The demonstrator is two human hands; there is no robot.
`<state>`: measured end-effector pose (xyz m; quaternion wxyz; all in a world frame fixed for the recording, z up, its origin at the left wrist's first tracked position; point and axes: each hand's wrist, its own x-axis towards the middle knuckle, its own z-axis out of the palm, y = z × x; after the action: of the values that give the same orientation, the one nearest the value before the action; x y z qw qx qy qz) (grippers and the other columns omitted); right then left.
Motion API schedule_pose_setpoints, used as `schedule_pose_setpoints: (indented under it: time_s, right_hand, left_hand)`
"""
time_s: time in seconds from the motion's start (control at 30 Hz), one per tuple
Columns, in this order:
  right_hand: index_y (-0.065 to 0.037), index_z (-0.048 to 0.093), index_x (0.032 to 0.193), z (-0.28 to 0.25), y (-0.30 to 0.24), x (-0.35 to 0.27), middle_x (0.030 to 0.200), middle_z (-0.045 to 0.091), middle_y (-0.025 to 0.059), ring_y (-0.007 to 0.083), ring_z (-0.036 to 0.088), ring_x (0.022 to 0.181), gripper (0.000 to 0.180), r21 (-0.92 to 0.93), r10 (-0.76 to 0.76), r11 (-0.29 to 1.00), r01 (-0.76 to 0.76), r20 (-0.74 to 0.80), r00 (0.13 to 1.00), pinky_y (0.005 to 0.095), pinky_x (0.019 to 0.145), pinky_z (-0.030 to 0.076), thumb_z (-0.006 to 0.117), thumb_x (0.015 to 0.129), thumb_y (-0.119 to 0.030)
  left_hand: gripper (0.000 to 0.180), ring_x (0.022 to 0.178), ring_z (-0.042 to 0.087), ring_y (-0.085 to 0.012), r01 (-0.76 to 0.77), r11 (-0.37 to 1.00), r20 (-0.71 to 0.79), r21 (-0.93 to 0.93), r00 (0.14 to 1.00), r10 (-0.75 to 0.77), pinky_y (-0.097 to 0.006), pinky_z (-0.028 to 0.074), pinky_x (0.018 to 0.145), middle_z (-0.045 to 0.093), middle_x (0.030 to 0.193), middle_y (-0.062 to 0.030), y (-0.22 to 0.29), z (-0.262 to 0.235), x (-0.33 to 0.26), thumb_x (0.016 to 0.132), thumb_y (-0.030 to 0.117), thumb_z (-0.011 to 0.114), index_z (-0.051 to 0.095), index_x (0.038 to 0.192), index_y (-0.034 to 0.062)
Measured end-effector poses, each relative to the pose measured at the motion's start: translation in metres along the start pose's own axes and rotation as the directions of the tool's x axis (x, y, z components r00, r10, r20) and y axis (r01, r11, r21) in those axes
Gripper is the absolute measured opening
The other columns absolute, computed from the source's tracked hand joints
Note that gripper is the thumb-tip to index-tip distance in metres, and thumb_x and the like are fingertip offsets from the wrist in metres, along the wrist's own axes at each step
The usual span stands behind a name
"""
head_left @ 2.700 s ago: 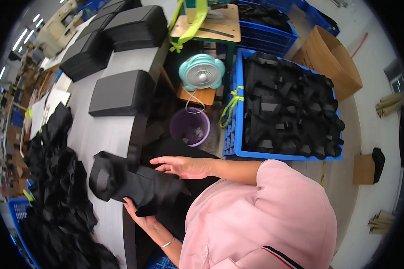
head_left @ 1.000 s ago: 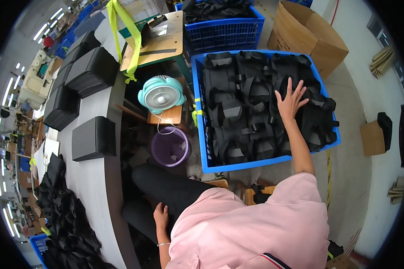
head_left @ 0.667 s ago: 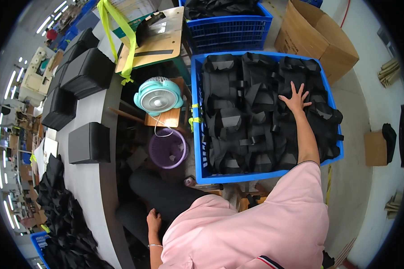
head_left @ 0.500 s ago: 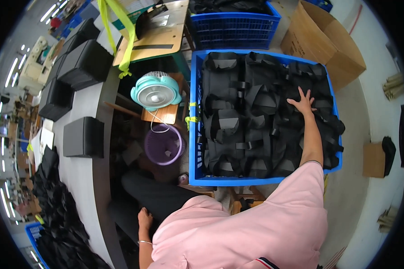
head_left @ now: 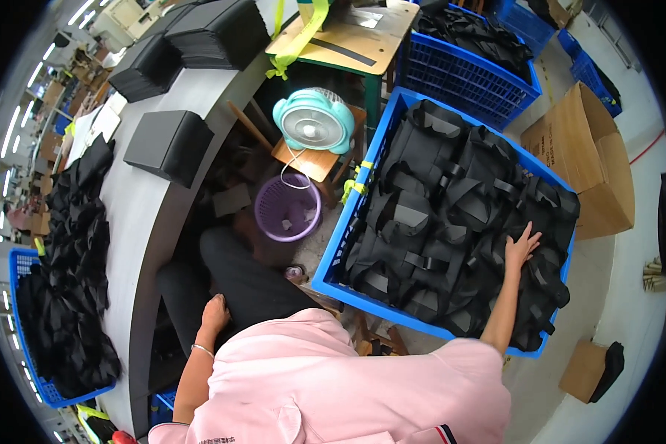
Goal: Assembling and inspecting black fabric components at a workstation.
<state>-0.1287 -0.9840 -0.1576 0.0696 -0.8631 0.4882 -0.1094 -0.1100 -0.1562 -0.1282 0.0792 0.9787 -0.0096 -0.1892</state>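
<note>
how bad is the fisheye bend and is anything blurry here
Head view: strong bend, the grey table edge curves and a black rim rings the picture; the right hand on the black bags is sharp; lighting even, no glare.

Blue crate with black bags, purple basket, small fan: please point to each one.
blue crate (head_left: 345,222), head view, on its left wall.
purple basket (head_left: 268,226), head view, on its rim.
small fan (head_left: 314,122), head view, on its front grille.

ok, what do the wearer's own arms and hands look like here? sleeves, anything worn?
Both forearms are bare below short pink sleeves, part of a pink top with a dark and red striped trim at its hem edge. The left hand has a thin bracelet at the wrist. The right hand is bare, with no glove, watch or ring that can be made out.
</note>
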Motion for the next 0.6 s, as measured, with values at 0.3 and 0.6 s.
schedule_pose_setpoints:
  time_s: [0.3, 0.6]
  right_hand:
    - [-0.026, 0.043, 0.15, -0.053, -0.205, -0.091, 0.163, 0.025, 0.009, 0.0418, 0.017, 0.15, 0.065, -0.117, -0.742, 0.661, 0.741, -0.246, 0.624, 0.071, 0.111, 0.016, 0.066, 0.091, -0.04]
    - [-0.045, 0.024, 0.154, 0.064, -0.145, -0.004, 0.164, 0.023, 0.0019, 0.0384, 0.021, 0.148, 0.077, -0.142, -0.4, 0.849, 0.509, 0.459, 0.793, 0.0836, 0.095, 0.025, 0.065, 0.091, -0.032]
  left_hand:
    - [0.016, 0.094, 0.063, -0.0464, 0.026, 1.0, 0.013, 0.012, 1.0, -0.027, -0.052, 0.051, 0.084, 0.064, 0.096, -0.0278, 0.0, 0.002, -0.005, 0.077, 0.0, 0.058, 0.059, 0.093, -0.0044]
    - [0.018, 0.097, 0.067, -0.0395, 0.008, 0.999, 0.057, -0.04, 0.998, -0.006, -0.046, 0.055, 0.084, 0.067, 0.101, -0.0226, 0.013, -0.002, 0.006, 0.079, 0.004, 0.062, 0.064, 0.096, -0.0025]
